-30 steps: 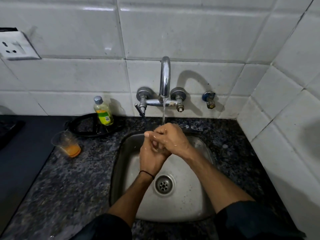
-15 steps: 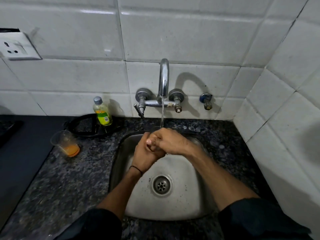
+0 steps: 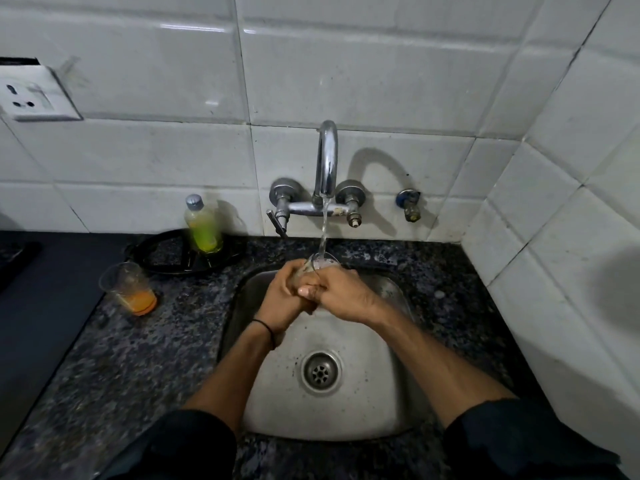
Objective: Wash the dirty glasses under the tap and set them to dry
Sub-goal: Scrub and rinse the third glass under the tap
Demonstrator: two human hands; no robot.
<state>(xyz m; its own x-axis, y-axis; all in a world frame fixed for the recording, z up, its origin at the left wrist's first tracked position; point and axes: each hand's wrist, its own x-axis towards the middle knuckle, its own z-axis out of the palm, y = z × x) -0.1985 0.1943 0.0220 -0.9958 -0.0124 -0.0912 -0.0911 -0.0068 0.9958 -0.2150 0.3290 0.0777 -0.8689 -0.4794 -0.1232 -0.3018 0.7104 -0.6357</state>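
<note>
— White tile wall, speckled dark granite counter (image 3: 138, 358), steel sink (image 3: 346, 410) set in it. I see the tap (image 3: 327, 157) on the far wall, centre, water coming out.
— Where's the glass?
— Clear glass (image 3: 320, 263) sits right under the stream (image 3: 323, 226), over the far end of the sink, rim up, water landing in it.
— Hands?
— Left hand (image 3: 282, 299) wraps its body, fingers curled tight. Right hand (image 3: 341, 292) curls round from the right, fingers overlapping the left's. Most of the glass is hidden; I only get the rim.
— Other one?
— Dirty glass (image 3: 126, 287), orange dregs in the bottom, stands on the counter left of the sink, well apart from the hands. Green bottle (image 3: 202, 225) left of the tap, on a black ring stand (image 3: 156, 254). Wall socket (image 3: 31, 95) far left.
</note>
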